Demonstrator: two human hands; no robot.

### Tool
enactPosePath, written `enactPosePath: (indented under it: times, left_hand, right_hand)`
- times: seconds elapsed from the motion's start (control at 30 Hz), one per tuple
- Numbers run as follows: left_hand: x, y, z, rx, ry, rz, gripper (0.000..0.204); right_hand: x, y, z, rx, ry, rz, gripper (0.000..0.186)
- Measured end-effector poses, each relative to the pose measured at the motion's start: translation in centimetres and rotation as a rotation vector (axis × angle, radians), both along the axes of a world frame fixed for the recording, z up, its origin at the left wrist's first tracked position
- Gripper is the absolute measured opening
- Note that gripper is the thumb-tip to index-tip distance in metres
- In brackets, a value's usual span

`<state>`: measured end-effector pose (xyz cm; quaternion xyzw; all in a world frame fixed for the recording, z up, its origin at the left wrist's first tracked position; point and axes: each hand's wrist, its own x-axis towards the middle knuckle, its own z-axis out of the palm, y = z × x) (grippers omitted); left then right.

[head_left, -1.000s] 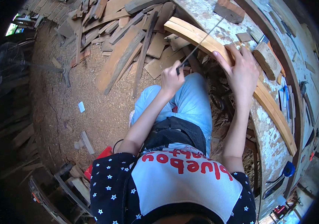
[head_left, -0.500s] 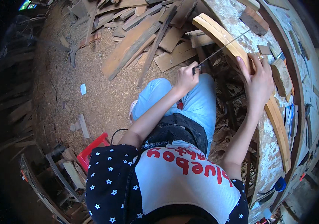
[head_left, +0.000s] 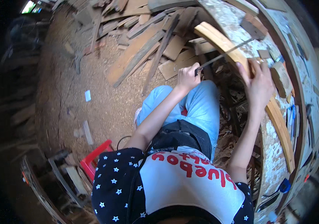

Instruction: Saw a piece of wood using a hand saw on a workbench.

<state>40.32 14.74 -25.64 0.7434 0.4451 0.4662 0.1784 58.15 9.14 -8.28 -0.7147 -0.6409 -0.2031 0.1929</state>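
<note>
My left hand (head_left: pixel 188 78) is closed round the dark handle of a long, thin metal-bladed tool (head_left: pixel 221 56); whether it is a saw or a file I cannot tell. Its blade slants up to the right across a curved, light wooden piece (head_left: pixel 216 34), and the tip reaches near a brown wood block (head_left: pixel 254 26). With thumb on the near side and fingers over the far side, my right hand (head_left: pixel 260 86) grips the curved piece just below the blade. That piece runs along the paint-spattered bench (head_left: pixel 273 140) at my right.
Wood offcuts (head_left: pixel 135 56) are heaped ahead on the sawdust-covered floor. A rough wood chunk (head_left: pixel 281 78) lies beside my right hand. Farther down the bench is a blue tool (head_left: pixel 285 185). A red plastic stool (head_left: pixel 92 160) stands at my left, near stacked wood (head_left: pixel 75 179).
The whole view has shifted slightly. The blade looks broader now, turned to show more of its face. Both hands keep their grips.
</note>
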Motion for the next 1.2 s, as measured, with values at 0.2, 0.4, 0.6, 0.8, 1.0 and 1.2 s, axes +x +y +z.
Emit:
enactPosePath:
  times: [0.2,0.4,0.6,0.8,1.0,1.2]
  left_hand:
    - [4.6,0.1,6.4,-0.034,-0.220,-0.010,0.015]
    - [0.0,-0.3,-1.5,-0.042,-0.178,-0.040,0.018]
    - [4.5,1.4,6.1,0.096,-0.208,-0.077,0.027]
    - [-0.2,-0.8,-2.5,0.079,-0.213,-0.050,0.012]
    - [4.1,-0.1,5.3,-0.082,-0.138,-0.008,0.019]
    - [-0.2,-2.3,-1.9,-0.181,0.073,0.106,0.023]
  right_hand:
    - [0.2,-0.2,0.2,-0.020,0.045,0.005,0.045]
    - [0.2,-0.1,0.2,-0.029,0.030,0.004,0.047]
    - [0.3,0.0,0.1,-0.028,0.035,0.005,0.047]
    - [0.0,0.0,-0.2,-0.006,0.066,0.061,0.047]
    - [0.9,-0.2,0.0,-0.049,0.099,0.025,0.049]
    - [1.2,0.3,-1.4,0.082,0.060,0.084,0.053]
